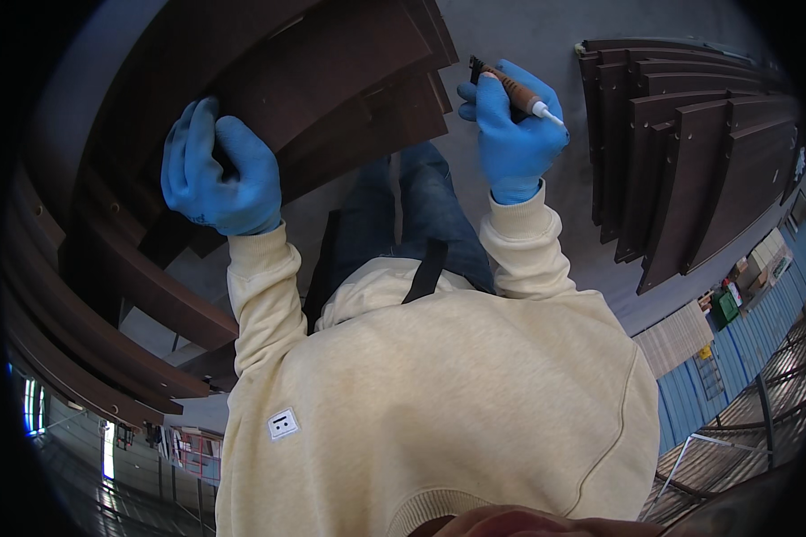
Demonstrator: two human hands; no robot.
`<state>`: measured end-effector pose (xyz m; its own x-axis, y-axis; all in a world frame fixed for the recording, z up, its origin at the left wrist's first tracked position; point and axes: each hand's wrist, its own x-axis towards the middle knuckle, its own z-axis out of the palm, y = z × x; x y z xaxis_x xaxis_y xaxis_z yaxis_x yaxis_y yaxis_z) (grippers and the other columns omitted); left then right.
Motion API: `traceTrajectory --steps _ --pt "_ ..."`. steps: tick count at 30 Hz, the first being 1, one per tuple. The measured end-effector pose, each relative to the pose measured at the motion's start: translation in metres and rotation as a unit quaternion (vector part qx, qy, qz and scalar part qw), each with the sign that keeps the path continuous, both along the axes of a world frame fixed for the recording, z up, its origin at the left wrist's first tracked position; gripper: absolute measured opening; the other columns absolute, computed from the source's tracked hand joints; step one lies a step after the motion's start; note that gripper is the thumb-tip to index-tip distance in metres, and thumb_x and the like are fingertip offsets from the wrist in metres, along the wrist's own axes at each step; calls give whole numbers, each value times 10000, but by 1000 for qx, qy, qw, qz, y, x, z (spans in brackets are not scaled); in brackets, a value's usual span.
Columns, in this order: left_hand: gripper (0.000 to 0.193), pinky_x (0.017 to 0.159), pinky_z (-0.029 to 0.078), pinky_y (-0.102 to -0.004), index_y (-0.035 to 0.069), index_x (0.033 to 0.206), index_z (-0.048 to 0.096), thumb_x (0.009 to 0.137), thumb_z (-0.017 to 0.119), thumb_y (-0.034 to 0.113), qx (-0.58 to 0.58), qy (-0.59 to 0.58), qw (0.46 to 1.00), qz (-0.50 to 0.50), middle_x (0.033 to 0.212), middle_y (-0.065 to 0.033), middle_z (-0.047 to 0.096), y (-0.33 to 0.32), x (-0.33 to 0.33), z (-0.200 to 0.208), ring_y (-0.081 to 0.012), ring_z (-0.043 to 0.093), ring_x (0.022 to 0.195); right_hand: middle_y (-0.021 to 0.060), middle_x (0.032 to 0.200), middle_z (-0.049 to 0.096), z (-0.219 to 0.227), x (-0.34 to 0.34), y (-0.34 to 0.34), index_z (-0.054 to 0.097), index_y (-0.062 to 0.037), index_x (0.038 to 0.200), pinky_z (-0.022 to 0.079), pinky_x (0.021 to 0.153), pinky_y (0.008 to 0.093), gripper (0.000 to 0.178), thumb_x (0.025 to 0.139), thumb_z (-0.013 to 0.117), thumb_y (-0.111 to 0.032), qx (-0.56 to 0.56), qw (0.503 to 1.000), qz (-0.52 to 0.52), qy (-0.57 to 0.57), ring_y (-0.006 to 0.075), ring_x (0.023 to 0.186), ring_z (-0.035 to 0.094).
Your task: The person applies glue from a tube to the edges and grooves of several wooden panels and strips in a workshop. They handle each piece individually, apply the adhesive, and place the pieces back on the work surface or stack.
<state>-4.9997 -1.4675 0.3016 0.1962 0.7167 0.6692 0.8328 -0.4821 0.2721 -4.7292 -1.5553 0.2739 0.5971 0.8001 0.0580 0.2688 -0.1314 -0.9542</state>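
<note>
My left hand [222,172], in a blue work glove, is over the dark brown panels on the left. Its fingers curl loosely, with a gap between them and the thumb, and nothing shows in it. I cannot tell if it touches the panel [331,76] beside it. Raised to the right, my gloved right hand [515,134] is closed round a brown pen-like tube [515,91]. The tube's narrow white tip points down to the right, and its black end sticks out at the upper left.
More dark curved panels [143,277] are stacked at the left. Another stack of brown panels [676,170] stands on the grey floor [519,31] to the right. Farther off are a blue wall [690,389], a green container [724,306] and a beige mat-like sheet [673,338].
</note>
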Motion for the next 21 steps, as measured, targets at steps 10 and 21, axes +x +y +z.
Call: traceTrajectory --steps 10,21 --pt "129 670 595 -341 -6 950 750 890 651 49 -4 12 1000 4 915 -163 773 -2 0 0 -265 735 742 216 1086 751 0 -32 -13 660 11 1270 673 770 416 324 979 716 -118 23 927 97 361 309 929 776" --pt "133 675 594 -345 2 947 753 905 654 80 2 13 1000 -3 908 -154 772 -1 -4 -5 -264 735 743 211 1102 752 -33 -36 -17 684 4 1225 666 812 412 266 986 692 -112 -39 883 147 445 323 937 773"
